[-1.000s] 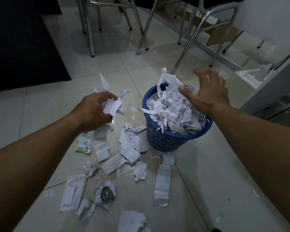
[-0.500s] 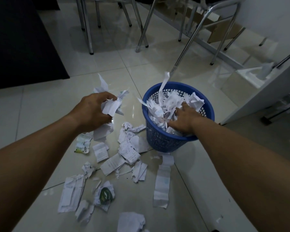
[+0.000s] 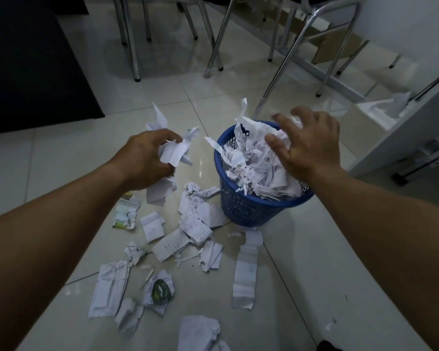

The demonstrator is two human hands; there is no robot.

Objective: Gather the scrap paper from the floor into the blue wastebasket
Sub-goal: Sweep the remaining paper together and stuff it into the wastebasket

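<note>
The blue wastebasket (image 3: pixel 249 206) stands on the tiled floor, heaped with torn white paper (image 3: pixel 254 165) that rises above its rim. My right hand (image 3: pixel 309 145) hovers just over the heap with fingers spread, holding nothing. My left hand (image 3: pixel 147 158) is to the left of the basket, above the floor, shut on a bunch of scrap paper (image 3: pixel 174 150). Several more scraps (image 3: pixel 195 224) lie scattered on the floor in front of and left of the basket, including a long strip (image 3: pixel 246 269) and a crumpled piece with a green mark (image 3: pixel 160 291).
Chrome chair legs (image 3: pixel 213 46) stand behind the basket. A black mat or cabinet face (image 3: pixel 31 59) fills the far left. A white cabinet (image 3: pixel 401 138) is at the right. Pale floor tiles (image 3: pixel 314 287) lie to the right of the scraps.
My right hand, pressed down into the paper in the basket half a second ago, has lifted up and spread its fingers. My left hand keeps its bunch and has barely moved.
</note>
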